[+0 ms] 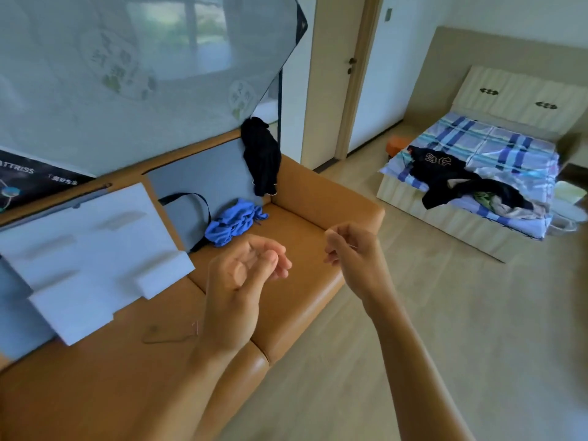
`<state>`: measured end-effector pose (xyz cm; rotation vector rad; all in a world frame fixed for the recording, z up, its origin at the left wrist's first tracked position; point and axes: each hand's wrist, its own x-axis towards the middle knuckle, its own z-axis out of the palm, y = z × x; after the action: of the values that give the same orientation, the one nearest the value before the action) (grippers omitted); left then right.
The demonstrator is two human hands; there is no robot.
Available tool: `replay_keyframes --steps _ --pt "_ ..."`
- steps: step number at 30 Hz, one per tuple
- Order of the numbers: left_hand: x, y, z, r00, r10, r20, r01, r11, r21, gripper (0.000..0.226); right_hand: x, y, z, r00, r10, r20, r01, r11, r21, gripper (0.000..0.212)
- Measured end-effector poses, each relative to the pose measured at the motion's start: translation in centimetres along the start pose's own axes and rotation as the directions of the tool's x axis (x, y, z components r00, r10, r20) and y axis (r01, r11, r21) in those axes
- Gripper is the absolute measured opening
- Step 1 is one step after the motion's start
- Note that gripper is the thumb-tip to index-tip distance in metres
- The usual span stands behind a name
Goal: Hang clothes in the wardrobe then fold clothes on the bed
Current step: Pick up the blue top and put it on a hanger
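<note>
A plastic-wrapped mattress (127, 74) leans behind the tan sofa (318, 198); the bed (509, 144) beyond carries heaped dark clothes (451, 176). A black garment (261, 154) drapes the sofa back and a blue garment (232, 221) lies on its seat. The left hand (245, 275) has a loose, empty grip. The right hand (346, 246) curls tighter, and I cannot tell whether it holds anything. This looks like gathering clothes for hanging, so the next move is to reach for the blue garment.

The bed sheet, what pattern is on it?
The bed sheet is a blue-and-white plaid, clearest in the head view.
</note>
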<state>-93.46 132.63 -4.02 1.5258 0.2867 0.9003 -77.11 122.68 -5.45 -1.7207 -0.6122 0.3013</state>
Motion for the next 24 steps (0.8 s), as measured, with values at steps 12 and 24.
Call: replay_keyframes --steps 12,24 --pt "18.8 -10.5 1.0 0.985 -0.003 -0.172 0.019 0.995 0.093 0.017 23.3 4.4 5.0 0.978 -0.019 0.207 0.023 1.000 -0.018 0.015" --pt "32.8 -17.0 -2.7 0.940 -0.010 -0.341 0.068 0.985 0.157 0.024 39.8 7.4 13.5 0.896 0.042 0.442 -0.017 0.998 -0.061 0.021"
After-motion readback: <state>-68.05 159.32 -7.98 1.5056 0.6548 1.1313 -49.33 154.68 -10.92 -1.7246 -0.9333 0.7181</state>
